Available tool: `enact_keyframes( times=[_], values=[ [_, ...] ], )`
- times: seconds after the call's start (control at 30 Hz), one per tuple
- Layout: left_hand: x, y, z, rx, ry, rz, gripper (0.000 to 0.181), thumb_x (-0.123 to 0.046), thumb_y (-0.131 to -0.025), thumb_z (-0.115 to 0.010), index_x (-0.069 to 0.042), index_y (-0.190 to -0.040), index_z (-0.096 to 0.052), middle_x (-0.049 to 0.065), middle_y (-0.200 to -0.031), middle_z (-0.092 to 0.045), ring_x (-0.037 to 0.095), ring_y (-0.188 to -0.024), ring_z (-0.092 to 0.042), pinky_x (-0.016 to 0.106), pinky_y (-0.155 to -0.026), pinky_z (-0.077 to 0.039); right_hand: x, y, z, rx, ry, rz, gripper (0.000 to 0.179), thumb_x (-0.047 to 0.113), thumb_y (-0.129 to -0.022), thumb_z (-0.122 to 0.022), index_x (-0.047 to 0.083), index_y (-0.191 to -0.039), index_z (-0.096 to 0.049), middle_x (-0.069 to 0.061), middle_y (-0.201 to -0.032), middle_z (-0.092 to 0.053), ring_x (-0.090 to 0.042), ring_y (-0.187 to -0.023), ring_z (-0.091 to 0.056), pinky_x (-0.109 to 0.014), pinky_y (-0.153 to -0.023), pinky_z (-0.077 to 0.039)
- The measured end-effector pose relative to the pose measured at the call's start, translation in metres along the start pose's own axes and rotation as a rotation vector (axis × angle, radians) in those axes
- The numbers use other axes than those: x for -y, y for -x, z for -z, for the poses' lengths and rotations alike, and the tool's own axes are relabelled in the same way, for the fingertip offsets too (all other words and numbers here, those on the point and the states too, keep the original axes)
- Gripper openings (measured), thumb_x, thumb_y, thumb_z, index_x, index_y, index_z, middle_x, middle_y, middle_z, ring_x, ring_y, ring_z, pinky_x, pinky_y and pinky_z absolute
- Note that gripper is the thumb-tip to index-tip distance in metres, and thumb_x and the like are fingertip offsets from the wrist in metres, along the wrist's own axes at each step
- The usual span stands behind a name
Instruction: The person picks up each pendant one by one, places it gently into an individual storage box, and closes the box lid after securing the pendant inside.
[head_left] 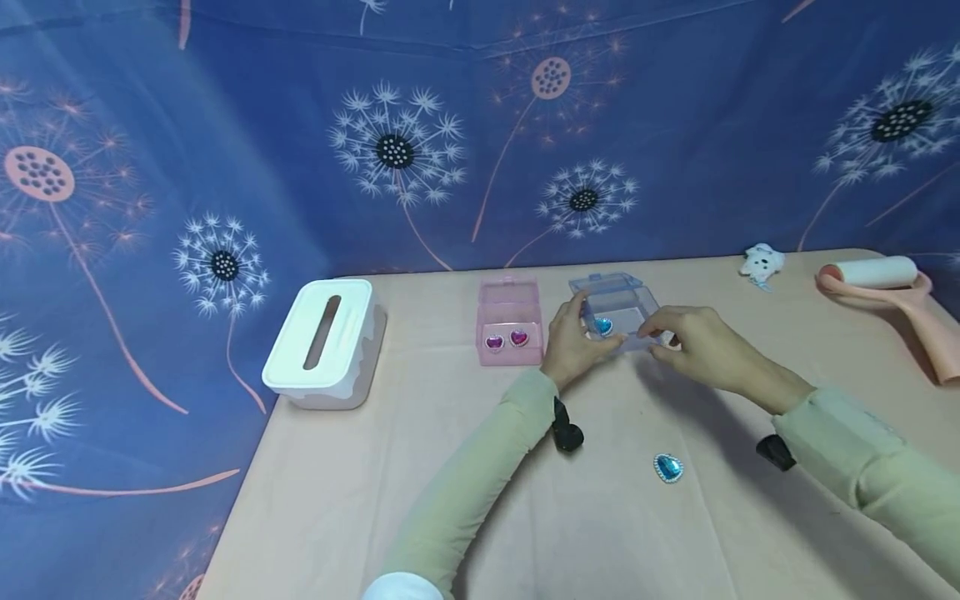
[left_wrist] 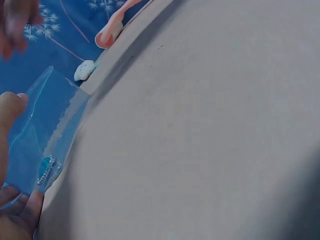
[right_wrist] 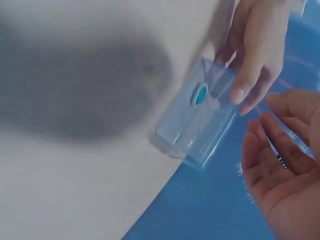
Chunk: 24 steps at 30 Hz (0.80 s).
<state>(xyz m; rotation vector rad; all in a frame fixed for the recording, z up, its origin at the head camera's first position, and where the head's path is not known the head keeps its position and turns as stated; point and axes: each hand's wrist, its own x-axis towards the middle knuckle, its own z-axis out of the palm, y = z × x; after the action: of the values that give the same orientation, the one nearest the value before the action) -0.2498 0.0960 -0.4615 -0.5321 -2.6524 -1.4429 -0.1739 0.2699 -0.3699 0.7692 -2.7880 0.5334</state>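
My left hand (head_left: 577,342) grips a clear blue plastic box (head_left: 626,312) by its left side, its thumb along the front. The box's lid stands raised at the back. A blue heart-shaped gem (head_left: 603,326) with a beaded silver rim lies inside, also visible through the wall in the right wrist view as a blue gem (right_wrist: 200,95). My right hand (head_left: 693,342) hovers at the box's right side, fingers loosely bent, with nothing seen between them in the right wrist view. Another blue heart gem (head_left: 667,468) lies on the table nearer me.
Left of my left hand, an opened pink box (head_left: 510,354) holds two magenta heart gems. A white tissue box (head_left: 322,333) stands farther left. Toward the back right are a small white spotted figure (head_left: 762,262) and a white roll (head_left: 873,272) with a peach strip.
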Motion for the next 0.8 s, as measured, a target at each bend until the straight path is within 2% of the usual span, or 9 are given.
enact_keyframes(
  times=[0.13,0.27,0.37,0.53,0.8],
  values=[
    [0.001,-0.001,0.001,-0.002,0.018,-0.003,0.088,-0.034,-0.073,-0.085,-0.011,-0.144,-0.040,0.009,-0.127,-0.058,0.019,-0.114,-0.058,0.026,-0.094,-0.050,0.011,0.030,0.002,-0.038,0.015,0.102,0.026,-0.002,-0.071,-0.079,0.009,-0.093,-0.071,-0.002,-0.092,-0.071,-0.014,-0.074,-0.065,-0.026,-0.059,-0.053],
    [-0.001,-0.003,0.002,0.000,0.017,-0.001,0.087,-0.034,-0.073,-0.085,-0.011,-0.144,-0.041,0.009,-0.127,-0.058,0.020,-0.115,-0.057,0.027,-0.097,-0.048,0.019,0.059,-0.005,-0.056,0.000,0.171,0.033,-0.001,-0.063,-0.084,0.012,-0.090,-0.070,0.004,-0.091,-0.070,-0.009,-0.074,-0.064,-0.023,-0.059,-0.053],
    [-0.001,-0.002,0.002,0.000,0.006,0.008,0.087,-0.034,-0.073,-0.084,-0.011,-0.144,-0.040,0.008,-0.126,-0.058,0.020,-0.115,-0.057,0.027,-0.097,-0.048,0.024,0.078,-0.015,-0.019,-0.009,0.169,0.034,0.003,-0.063,-0.086,0.015,-0.090,-0.070,0.007,-0.091,-0.069,-0.008,-0.078,-0.065,-0.023,-0.062,-0.054],
    [-0.001,-0.001,0.003,0.011,0.013,0.021,0.088,-0.037,-0.074,-0.084,-0.011,-0.145,-0.039,0.008,-0.126,-0.057,0.020,-0.113,-0.058,0.027,-0.094,-0.050,0.034,0.103,-0.032,0.057,0.018,0.119,0.032,0.014,-0.066,-0.086,0.017,-0.094,-0.072,0.007,-0.097,-0.067,-0.011,-0.085,-0.067,-0.026,-0.067,-0.057],
    [-0.001,0.000,0.003,0.019,0.012,0.041,0.089,-0.037,-0.073,-0.084,-0.011,-0.146,-0.038,0.009,-0.129,-0.056,0.020,-0.115,-0.057,0.026,-0.095,-0.049,0.041,0.114,-0.048,0.033,0.046,0.138,0.030,0.013,-0.066,-0.086,0.018,-0.093,-0.073,0.006,-0.096,-0.065,-0.007,-0.082,-0.062,-0.021,-0.062,-0.053]
  ],
)
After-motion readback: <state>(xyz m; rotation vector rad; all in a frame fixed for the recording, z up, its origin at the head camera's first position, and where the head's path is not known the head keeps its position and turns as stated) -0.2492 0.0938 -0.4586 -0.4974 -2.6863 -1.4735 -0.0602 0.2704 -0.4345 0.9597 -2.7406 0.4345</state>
